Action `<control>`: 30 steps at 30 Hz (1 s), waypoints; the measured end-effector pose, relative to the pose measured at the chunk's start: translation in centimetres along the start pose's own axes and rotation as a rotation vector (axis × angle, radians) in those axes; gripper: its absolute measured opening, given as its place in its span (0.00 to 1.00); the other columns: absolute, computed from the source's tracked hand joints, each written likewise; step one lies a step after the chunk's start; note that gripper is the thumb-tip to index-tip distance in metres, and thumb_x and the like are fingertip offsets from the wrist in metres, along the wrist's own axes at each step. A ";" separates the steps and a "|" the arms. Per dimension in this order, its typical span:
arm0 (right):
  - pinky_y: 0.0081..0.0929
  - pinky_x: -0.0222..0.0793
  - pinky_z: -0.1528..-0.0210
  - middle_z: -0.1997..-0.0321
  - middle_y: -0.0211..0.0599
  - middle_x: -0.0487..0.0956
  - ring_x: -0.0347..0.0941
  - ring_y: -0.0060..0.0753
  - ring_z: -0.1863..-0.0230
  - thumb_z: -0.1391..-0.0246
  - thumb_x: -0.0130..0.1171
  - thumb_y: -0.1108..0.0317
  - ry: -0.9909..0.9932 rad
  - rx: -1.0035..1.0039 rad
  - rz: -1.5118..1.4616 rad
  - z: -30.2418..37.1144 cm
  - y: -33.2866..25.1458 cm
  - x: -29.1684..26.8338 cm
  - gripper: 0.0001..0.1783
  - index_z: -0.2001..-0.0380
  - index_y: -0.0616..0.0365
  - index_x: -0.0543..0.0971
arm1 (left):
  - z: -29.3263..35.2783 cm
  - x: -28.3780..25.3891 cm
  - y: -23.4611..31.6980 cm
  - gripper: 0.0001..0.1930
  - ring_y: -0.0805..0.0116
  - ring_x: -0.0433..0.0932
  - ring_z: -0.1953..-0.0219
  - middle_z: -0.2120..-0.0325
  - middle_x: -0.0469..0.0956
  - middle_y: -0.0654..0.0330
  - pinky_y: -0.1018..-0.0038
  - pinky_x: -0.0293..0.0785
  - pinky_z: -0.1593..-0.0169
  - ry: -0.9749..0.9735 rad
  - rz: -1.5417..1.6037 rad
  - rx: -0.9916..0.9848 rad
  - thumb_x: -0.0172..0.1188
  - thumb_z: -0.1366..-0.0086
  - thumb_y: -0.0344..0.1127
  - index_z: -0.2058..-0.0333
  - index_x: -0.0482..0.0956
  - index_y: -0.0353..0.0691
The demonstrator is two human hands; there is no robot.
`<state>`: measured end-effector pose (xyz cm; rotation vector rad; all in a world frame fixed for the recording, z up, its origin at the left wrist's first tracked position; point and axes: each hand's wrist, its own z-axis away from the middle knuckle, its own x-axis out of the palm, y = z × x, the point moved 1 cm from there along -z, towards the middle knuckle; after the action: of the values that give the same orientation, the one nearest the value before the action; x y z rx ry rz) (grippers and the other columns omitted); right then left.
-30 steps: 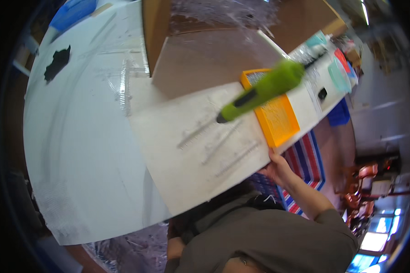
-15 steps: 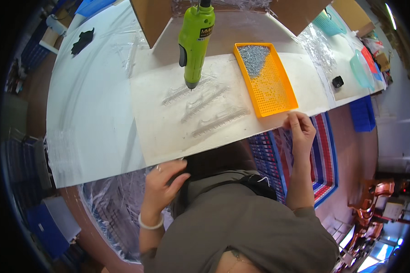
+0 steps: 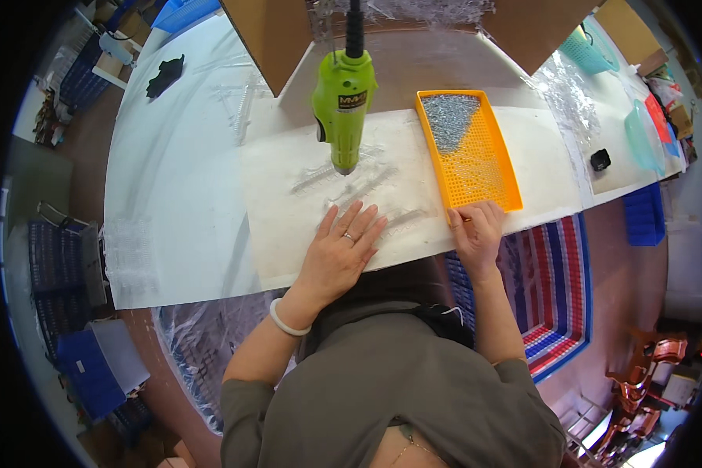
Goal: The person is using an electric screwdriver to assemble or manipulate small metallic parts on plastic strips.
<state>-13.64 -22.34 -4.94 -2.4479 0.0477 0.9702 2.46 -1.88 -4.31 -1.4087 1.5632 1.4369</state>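
Observation:
A lime-green electric screwdriver [image 3: 344,97] hangs tip-down above a white work mat [image 3: 288,234] that carries clear plastic strips [image 3: 343,183]. My left hand [image 3: 342,248] lies flat on the mat, fingers spread, just below the strips and the screwdriver's tip. My right hand [image 3: 476,232] rests at the near corner of an orange tray [image 3: 487,175], fingers curled, touching the tray's rim. The tray holds a heap of small grey screws [image 3: 448,117] at its far end. Whether the right hand pinches a screw is too small to tell.
Cardboard box walls [image 3: 277,39] stand behind the mat. A black object [image 3: 164,74] lies far left on the white table [image 3: 164,210]. Teal baskets [image 3: 593,47] and a small black item [image 3: 600,159] sit at the right. Blue crates [image 3: 93,366] stand on the floor at left.
The view has steadied over the mat. My left hand rose from below the table edge onto the mat. My right hand moved up to the orange tray's near corner.

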 end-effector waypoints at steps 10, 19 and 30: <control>0.34 0.57 0.63 0.76 0.33 0.73 0.68 0.39 0.71 0.56 0.67 0.75 0.019 0.034 -0.052 0.1 -2.7 1.3 0.09 0.76 0.55 0.75 | 0.9 -3.7 -4.0 0.21 0.54 0.70 0.42 0.49 0.76 0.55 0.59 0.65 0.40 0.166 0.271 -0.080 0.62 0.43 0.27 0.49 0.77 0.43; 0.39 0.63 0.45 0.52 0.46 0.73 0.69 0.45 0.48 0.57 0.71 0.67 -0.163 0.121 -0.206 -6.7 -5.1 -0.2 0.27 0.53 0.60 0.74 | -1.7 -3.3 -6.8 0.17 0.55 0.75 0.53 0.56 0.78 0.56 0.65 0.74 0.50 0.137 0.393 -0.116 0.67 0.48 0.25 0.57 0.81 0.39; 0.32 0.72 0.46 0.52 0.41 0.79 0.77 0.35 0.49 0.47 0.63 0.77 -0.502 0.098 -1.156 -16.9 -9.4 6.6 0.27 0.43 0.62 0.68 | -1.1 -1.4 -8.9 0.09 0.52 0.70 0.42 0.47 0.76 0.59 0.63 0.67 0.40 0.284 0.237 -0.198 0.64 0.43 0.32 0.63 0.83 0.39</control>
<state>3.93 -21.05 5.37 -1.5900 -1.2776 0.8995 11.38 -1.20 -5.60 -1.6462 1.8583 1.6228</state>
